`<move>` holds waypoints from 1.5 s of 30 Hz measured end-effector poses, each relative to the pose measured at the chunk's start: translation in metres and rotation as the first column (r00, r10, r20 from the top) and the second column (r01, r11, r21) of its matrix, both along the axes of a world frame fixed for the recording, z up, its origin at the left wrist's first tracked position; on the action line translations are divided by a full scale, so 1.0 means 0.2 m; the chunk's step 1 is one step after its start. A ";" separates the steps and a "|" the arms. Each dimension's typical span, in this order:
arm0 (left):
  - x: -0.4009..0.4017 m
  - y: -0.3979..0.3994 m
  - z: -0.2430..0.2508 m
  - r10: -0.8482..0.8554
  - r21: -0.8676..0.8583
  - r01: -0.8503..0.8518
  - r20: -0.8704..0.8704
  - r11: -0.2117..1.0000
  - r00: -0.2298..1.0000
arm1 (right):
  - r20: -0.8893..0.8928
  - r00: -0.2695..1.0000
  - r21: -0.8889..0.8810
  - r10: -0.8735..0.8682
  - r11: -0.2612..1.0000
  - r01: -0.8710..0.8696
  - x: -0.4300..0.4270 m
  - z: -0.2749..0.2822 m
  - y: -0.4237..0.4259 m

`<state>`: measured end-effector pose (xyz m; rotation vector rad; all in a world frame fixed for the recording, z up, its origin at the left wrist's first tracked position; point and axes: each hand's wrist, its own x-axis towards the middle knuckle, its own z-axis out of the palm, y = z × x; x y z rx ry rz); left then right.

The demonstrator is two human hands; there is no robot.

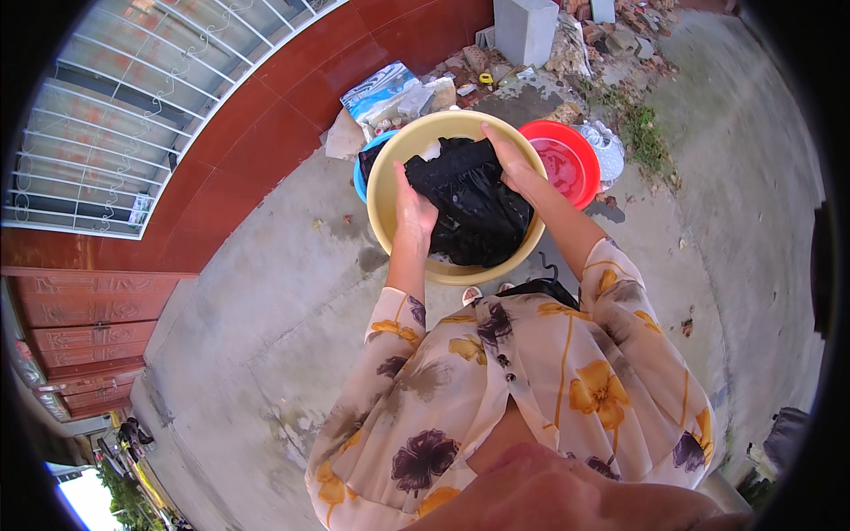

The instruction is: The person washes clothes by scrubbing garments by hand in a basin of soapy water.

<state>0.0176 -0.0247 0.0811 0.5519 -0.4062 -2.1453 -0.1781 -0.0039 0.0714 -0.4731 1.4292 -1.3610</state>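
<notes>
A wet black garment (475, 212) is spread between my hands inside a large pale yellow plastic basin (458, 273). My left hand (417, 202) grips the garment's upper edge at its left side, thumb up. At the opposite end of that edge, my right hand (508, 156) holds the cloth near the basin's far right rim. The garment's lower part hangs down into the basin, where a little whitish water or suds shows around it. What lies under the cloth is hidden.
A red basin (589, 149) with liquid stands to the right, beside a white-dotted bundle (607, 156). Partly behind the yellow basin sits a blue basin (359, 179) with dark cloth. Rubble (478, 60) and a concrete block (524, 30) lie beyond, along a red tiled wall (265, 126).
</notes>
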 end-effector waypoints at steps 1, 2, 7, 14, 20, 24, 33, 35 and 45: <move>-0.04 0.03 0.00 -0.010 0.004 0.010 -0.001 1.000 1.000 | 0.079 0.997 -0.087 0.007 0.996 0.000 -0.03 0.00 0.02; -0.10 0.06 -0.01 -0.002 0.075 -0.004 0.070 0.997 0.998 | -0.257 0.966 -0.141 0.019 0.988 -0.057 -0.02 -0.01 0.05; -0.06 0.09 -0.47 0.101 -0.163 -0.097 0.017 0.982 0.995 | -0.878 0.403 -0.447 -0.259 0.746 -0.494 0.62 0.11 0.32; 0.12 0.02 -0.58 -0.041 -0.248 -0.036 -0.298 0.968 0.954 | -0.814 0.564 -0.423 -0.134 0.803 -0.420 0.72 0.19 0.26; -0.11 0.06 0.05 0.010 0.224 -0.047 0.167 0.973 0.986 | -0.376 0.926 -0.184 0.003 0.980 -0.078 0.10 -0.05 -0.09; 0.06 -0.23 0.28 0.198 0.099 -0.207 0.097 0.973 0.976 | -0.032 0.880 -0.328 0.473 0.827 -0.456 0.03 0.04 0.17; 0.13 -0.27 0.53 0.380 -0.063 -0.377 0.265 0.924 0.886 | -0.109 0.950 -0.236 0.291 0.921 -0.309 -0.06 0.10 0.24; 0.22 -0.15 0.25 0.182 -0.059 -0.173 0.431 0.983 0.884 | -0.026 0.967 -0.312 0.253 0.917 -0.248 -0.08 0.24 0.23; 0.00 0.14 -0.50 0.128 -0.110 -0.079 0.568 0.991 0.813 | -0.895 0.446 -0.207 0.013 0.873 -0.441 0.47 0.00 0.28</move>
